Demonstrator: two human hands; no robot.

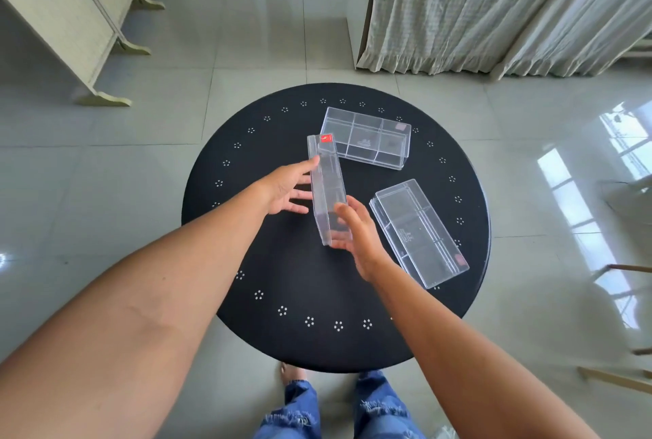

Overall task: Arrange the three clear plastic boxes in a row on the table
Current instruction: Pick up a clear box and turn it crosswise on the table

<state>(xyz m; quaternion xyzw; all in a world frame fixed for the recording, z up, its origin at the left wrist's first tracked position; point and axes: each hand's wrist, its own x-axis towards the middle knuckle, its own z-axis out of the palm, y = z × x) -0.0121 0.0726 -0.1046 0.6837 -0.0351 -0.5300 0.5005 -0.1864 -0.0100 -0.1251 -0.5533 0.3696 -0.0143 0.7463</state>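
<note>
Three clear plastic boxes are over a round black table [268,262]. One box with a red sticker [326,188] stands on its long side near the middle, held between both hands. My left hand [287,191] presses its left face with fingers spread. My right hand [356,234] grips its near end. A second box [367,137] lies flat at the back of the table, just behind the held one. The third box [420,232] lies flat at the right, angled toward the table's near right edge.
The table has a ring of small white dot patterns near its rim. Tiled floor surrounds it. A cream cabinet [67,15] stands at the back left, curtains [494,4] at the back right. My knees in blue jeans [338,410] are under the near edge.
</note>
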